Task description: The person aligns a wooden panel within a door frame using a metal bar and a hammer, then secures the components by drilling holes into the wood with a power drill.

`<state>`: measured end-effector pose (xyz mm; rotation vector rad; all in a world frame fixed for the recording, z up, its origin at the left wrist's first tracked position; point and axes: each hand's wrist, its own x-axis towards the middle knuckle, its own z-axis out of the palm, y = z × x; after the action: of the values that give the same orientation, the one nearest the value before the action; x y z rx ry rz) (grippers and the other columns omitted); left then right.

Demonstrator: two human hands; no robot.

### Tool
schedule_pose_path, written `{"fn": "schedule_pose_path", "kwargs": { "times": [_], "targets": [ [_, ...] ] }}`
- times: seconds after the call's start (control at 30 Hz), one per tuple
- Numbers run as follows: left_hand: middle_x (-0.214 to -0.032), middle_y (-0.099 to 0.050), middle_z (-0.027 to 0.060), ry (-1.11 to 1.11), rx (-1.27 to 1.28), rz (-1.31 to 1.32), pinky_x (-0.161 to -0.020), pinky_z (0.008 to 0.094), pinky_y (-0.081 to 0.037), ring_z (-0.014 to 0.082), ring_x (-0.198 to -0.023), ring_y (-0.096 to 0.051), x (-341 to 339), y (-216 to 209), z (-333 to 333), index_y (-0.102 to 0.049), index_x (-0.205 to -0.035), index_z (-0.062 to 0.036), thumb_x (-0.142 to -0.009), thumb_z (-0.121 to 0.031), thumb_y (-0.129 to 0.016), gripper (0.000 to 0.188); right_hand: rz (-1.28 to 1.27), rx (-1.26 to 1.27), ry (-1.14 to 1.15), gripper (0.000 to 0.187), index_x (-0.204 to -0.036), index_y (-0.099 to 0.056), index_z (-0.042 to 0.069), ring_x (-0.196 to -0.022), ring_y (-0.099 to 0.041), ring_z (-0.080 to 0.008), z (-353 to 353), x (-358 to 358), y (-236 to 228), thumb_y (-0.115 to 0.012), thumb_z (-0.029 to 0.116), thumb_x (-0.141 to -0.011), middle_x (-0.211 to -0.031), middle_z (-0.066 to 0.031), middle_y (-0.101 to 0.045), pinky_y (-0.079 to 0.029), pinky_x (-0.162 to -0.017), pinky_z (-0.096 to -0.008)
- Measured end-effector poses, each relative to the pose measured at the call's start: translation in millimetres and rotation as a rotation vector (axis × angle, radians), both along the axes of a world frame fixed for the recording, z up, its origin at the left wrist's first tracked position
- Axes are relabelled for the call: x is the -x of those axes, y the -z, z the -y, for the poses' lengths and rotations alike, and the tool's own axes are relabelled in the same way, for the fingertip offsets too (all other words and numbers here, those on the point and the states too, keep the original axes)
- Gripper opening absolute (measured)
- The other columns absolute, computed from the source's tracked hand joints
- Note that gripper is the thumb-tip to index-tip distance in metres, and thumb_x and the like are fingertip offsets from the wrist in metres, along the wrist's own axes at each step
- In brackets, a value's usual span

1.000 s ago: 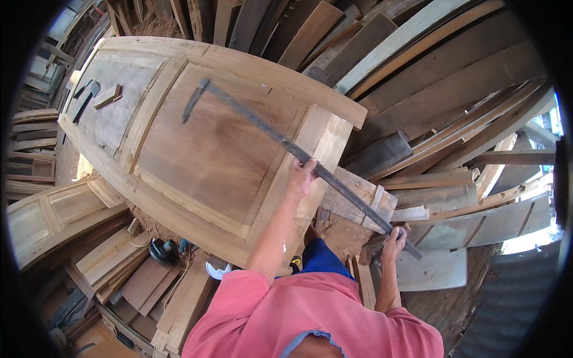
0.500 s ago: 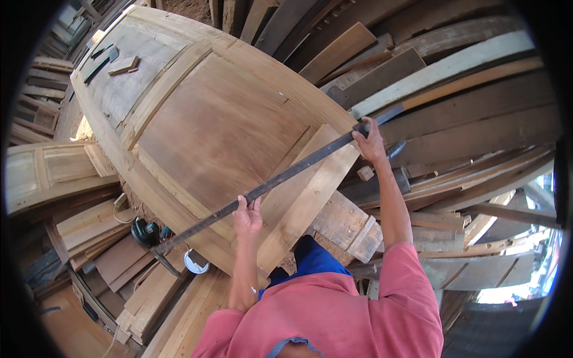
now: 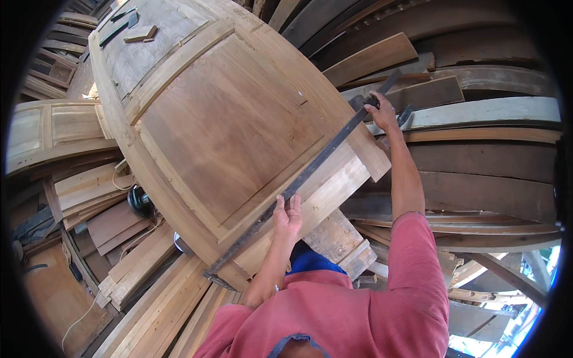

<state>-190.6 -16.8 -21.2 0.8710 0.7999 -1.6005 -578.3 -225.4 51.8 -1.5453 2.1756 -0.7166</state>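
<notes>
A long dark metal bar clamp runs slantwise across the near end of a panelled wooden door. Its fixed jaw sits at the door's left edge, near the bottom corner; whether it touches the wood I cannot tell. My right hand grips the clamp around its sliding head, just past the door's right edge. Under the middle of the bar, my left hand supports it, thumb and fingers against the metal with the palm turned up.
On the door's far panel lie a dark square-shaped tool and a small wood block. Stacked boards fill the right side. A green and black power tool and more planks are at the left. A worn wooden support shows below the door.
Both hands have carried the clamp rightward. Its lower jaw has moved from beyond the door's left side to the door's edge. The view has shifted too.
</notes>
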Motion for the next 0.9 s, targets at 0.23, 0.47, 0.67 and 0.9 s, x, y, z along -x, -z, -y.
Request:
{"fn": "schedule_pose_path", "kwargs": {
  "times": [0.23, 0.47, 0.67, 0.9],
  "targets": [
    [-0.112, -0.067, 0.0183, 0.184, -0.023, 0.052, -0.101, 0.0493, -0.057, 0.0346, -0.107, -0.068, -1, -5, 11, -0.059, -0.106, -0.0006, -0.1, -0.016, -0.063, 0.017, 0.029, -0.07, 0.004, 0.05, -0.133, -0.06, 0.008, -0.117, -0.064, -0.0367, 0, 29, 27, -0.074, 0.019, -0.086, -0.124, -0.0207, -0.067, -0.048, -0.102, -0.041],
    [-0.102, -0.065, 0.0134, 0.531, 0.172, 0.549, -0.072, 0.0343, -0.059, 0.0234, -0.083, -0.068, -179, -68, -91, -0.058, -0.105, -0.0079, -0.101, -0.026, -0.062, 0.019, -0.018, -0.131, -0.152, 0.043, -0.129, -0.059, 0.006, -0.118, -0.061, -0.0402, -8, 15, 98, -0.066, 0.016, -0.088, -0.126, -0.0217, -0.064, -0.047, -0.102, -0.0455],
    [-0.089, -0.06, 0.0043, 0.276, -0.447, 1.344, -0.056, 0.0276, -0.044, 0.0121, -0.063, -0.052, -328, -76, -203, -0.056, -0.106, -0.0101, -0.1, -0.039, -0.063, 0.03, -0.558, -0.105, -0.014, 0.054, -0.142, -0.049, 0.006, -0.126, -0.055, -0.0393, -30, 19, 46, -0.06, 0.035, -0.097, -0.138, -0.0199, -0.059, -0.042, -0.106, -0.0493],
    [-0.12, -0.063, 0.009, 0.582, -0.293, 0.801, -0.086, 0.0366, -0.048, 0.02, -0.102, -0.06, -323, -13, -291, -0.049, -0.134, -0.0101, -0.089, -0.06, -0.07, 0.071, -0.408, -0.218, 0.31, 0.072, -0.105, -0.069, -0.007, -0.1, -0.065, -0.044, -126, 43, 67, -0.049, 0.061, -0.097, -0.109, -0.0301, -0.067, -0.049, -0.086, -0.0543]
  ]
}}
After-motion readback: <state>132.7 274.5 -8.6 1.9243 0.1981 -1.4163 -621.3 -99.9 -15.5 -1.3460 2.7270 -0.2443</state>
